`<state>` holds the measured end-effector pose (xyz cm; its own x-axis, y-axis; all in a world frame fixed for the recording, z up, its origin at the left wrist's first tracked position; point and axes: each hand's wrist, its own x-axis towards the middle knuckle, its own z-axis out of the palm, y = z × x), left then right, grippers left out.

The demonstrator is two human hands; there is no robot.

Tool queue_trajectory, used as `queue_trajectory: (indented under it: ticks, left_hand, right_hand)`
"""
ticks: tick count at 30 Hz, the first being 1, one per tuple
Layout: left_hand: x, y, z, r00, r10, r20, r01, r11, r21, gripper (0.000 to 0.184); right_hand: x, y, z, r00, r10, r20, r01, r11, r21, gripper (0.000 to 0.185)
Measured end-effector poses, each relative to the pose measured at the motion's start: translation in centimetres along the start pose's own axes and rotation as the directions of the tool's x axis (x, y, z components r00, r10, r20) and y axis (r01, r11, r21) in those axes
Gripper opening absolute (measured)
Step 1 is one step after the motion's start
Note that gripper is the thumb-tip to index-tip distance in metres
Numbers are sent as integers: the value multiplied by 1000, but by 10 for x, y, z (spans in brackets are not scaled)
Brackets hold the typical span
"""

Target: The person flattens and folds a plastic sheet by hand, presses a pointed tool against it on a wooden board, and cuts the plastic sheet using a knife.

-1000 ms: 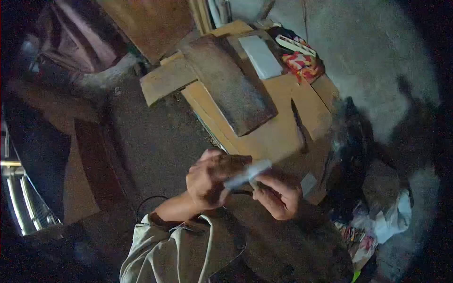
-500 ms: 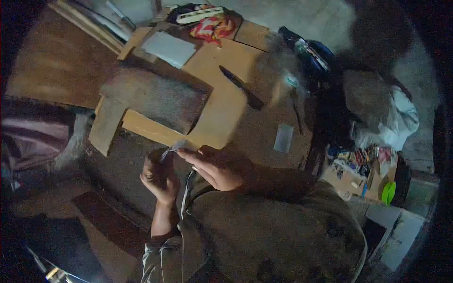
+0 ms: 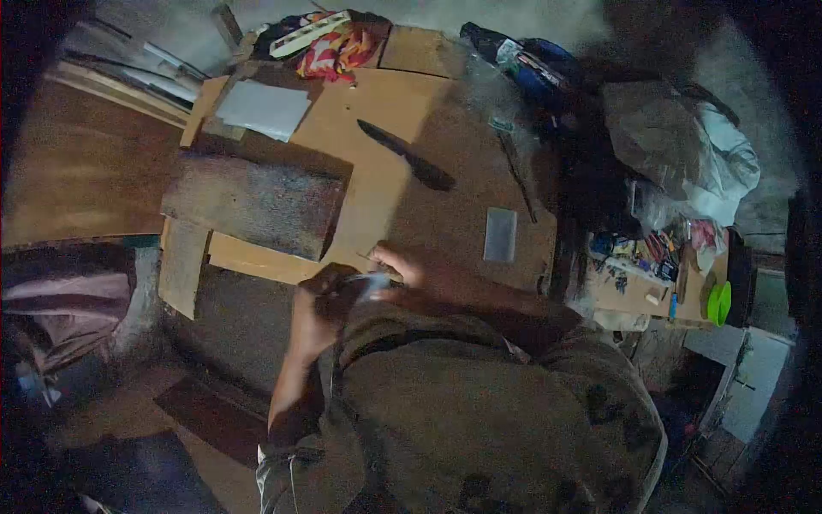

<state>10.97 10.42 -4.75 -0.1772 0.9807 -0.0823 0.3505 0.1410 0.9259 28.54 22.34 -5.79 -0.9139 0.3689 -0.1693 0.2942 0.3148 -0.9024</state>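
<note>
My left hand (image 3: 318, 307) is closed, its fingers curled round one side of a small translucent plastic piece (image 3: 373, 283). On the other side, my right hand (image 3: 406, 272) is also closed, fingers bent against the same plastic. A thin strip shows by the right fingertips, too small to name. Both hands are close together in front of my body, at the near edge of the tan board (image 3: 369, 210). Beyond them lies a long dark knife (image 3: 407, 156). To the right is a flat clear plastic sheet (image 3: 500, 235).
A worn dark board (image 3: 257, 206) lies left of the knife, with white sheets (image 3: 264, 109) behind it. Farther back are a power strip (image 3: 310, 34) and a red-yellow cloth (image 3: 336, 58). At right are several tools (image 3: 655, 257) and a green ring (image 3: 719, 303).
The view has shifted, so the table things appear farther left. My hands have drawn closer to my body, and the plastic now sits lower between the more curled fingers.
</note>
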Motion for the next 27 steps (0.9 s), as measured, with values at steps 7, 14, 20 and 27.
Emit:
queue_trajectory:
  ticks: [7, 14, 20, 27]
  left_hand:
    - [25, -12, 34, 988, -97, 120, 90, 994, 66, 27]
    - [19, -50, 38, 998, -61, 26, 60, 998, 28, 34]
    - [2, -80, 35, 984, -175, 15, 174, 962, -208, 33]
    - [-19, -102, 30, 974, -228, -13, 222, 957, -188, 34]
  right_hand:
    - [-14, 33, 1, 905, 411, -106, -387, 902, 193, 40]
    - [-91, 146, 3, 659, 572, -489, -526, 815, 243, 48]
    - [-118, 202, 12, 385, 420, -822, -606, 787, 118, 47]
    - [-73, 132, -66, 524, 563, -639, -829, 508, -232, 54]
